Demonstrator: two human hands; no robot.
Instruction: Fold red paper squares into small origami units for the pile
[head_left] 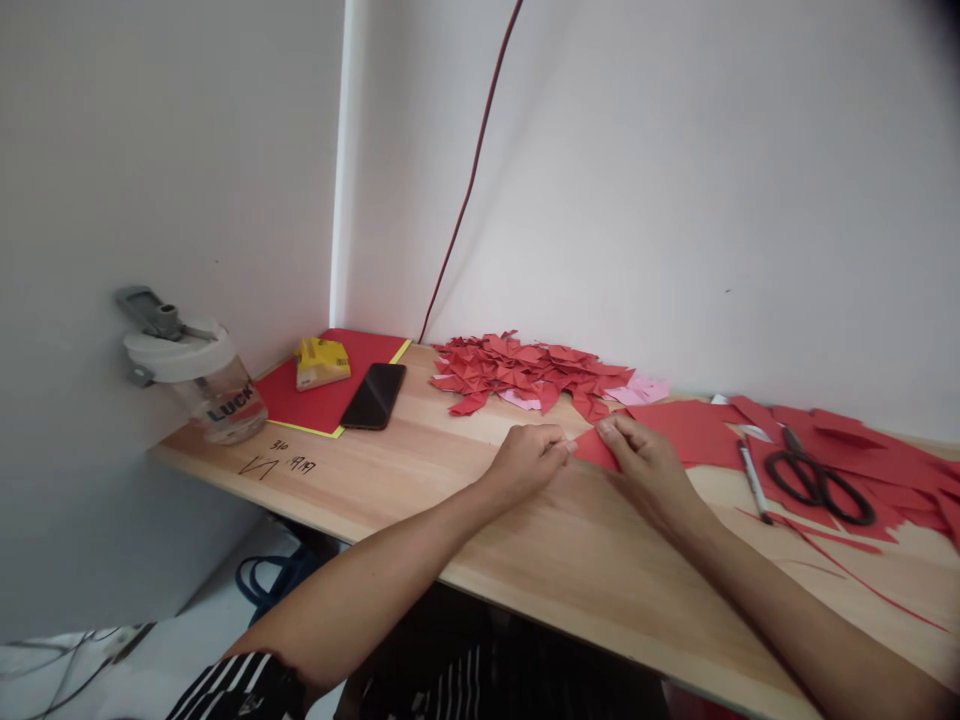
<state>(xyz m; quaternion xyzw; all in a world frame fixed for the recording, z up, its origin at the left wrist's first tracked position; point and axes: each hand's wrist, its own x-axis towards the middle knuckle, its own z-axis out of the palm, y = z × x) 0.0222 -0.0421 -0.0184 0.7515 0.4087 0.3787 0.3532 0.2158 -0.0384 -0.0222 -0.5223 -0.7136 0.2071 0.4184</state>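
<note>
Between my two hands is a small piece of red paper (595,449), just above the wooden table. My left hand (529,460) pinches its left corner between thumb and fingers. On the paper's right side, my right hand (649,462) is closed, thumb on top near the upper edge. Part of the paper is hidden behind the right fingers. Right behind the hands lies a heap of folded red paper pieces (517,368), with some pink ones among them. Larger red sheets (690,428) lie beyond my right hand.
Black-handled scissors (821,485) and a white marker (753,480) lie at the right among red scraps. To the left are a black phone (375,395), a yellow packet (322,362) on a red sheet (364,352), and a clear bottle (217,395). A red cord (480,150) hangs along the wall.
</note>
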